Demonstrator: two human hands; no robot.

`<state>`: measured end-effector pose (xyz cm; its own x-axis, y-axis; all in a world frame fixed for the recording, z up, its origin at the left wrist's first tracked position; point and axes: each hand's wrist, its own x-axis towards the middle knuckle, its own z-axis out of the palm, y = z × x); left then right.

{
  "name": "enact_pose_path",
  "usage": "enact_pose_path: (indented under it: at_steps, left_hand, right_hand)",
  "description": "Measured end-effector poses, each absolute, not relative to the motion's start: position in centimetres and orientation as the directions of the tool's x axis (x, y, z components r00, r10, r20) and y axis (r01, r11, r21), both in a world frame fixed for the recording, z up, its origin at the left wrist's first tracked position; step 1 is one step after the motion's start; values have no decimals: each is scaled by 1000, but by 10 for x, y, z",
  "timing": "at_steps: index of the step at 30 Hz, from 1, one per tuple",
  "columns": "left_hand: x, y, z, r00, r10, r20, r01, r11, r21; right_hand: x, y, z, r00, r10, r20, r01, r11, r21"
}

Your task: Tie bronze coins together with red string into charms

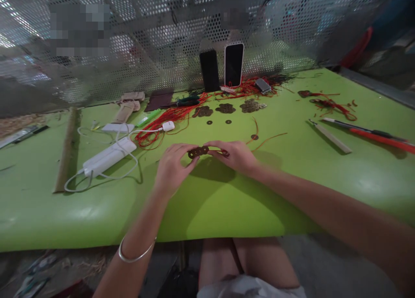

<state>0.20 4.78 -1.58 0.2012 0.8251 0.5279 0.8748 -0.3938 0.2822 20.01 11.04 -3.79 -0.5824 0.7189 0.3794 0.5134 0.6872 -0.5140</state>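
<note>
My left hand [174, 166] pinches a short row of dark round coins [198, 152] with holes, thumb below and fingers above. My right hand [234, 156] is closed at the other end of the row, with red cord [218, 150] between its fingers. Loose cord ends [270, 139] trail out past the right hand on the green table. One coin [254, 137] lies by these ends. Two single coins [228, 122] sit farther back, in front of several coin piles [225, 108].
A white power strip [110, 155] with cable and a wooden bar [67, 151] lie on the left. Bundled red cords [168, 118] and two upright phones [233, 64] stand behind. Pens [372, 131] and a pale-handled tool [330, 137] are on the right. A perforated metal panel [155, 43] closes the back.
</note>
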Motion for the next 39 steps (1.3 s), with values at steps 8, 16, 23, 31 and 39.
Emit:
enact_pose_path:
  at_steps: [8, 16, 23, 31, 39]
  left_hand:
    - [1, 47, -16, 232, 807, 543, 858, -433, 277]
    - [1, 49, -18, 258, 797, 545, 864, -443, 238]
    - [2, 48, -16, 210, 800, 562, 866, -419, 272]
    - [0, 48, -15, 167, 793, 586, 860, -408, 307]
    - [-2, 49, -15, 150, 800, 581, 883, -373, 285]
  right_hand:
    - [201, 111, -36, -584, 717, 381, 478, 683, -553]
    - [200, 110, -39, -606, 688, 400, 457, 713, -532]
    - [200, 111, -38, -614, 685, 391, 445, 710, -545]
    - [200, 111, -38, -605, 683, 410, 431, 713, -553]
    - [202, 112, -37, -592, 685, 425, 404, 708, -580]
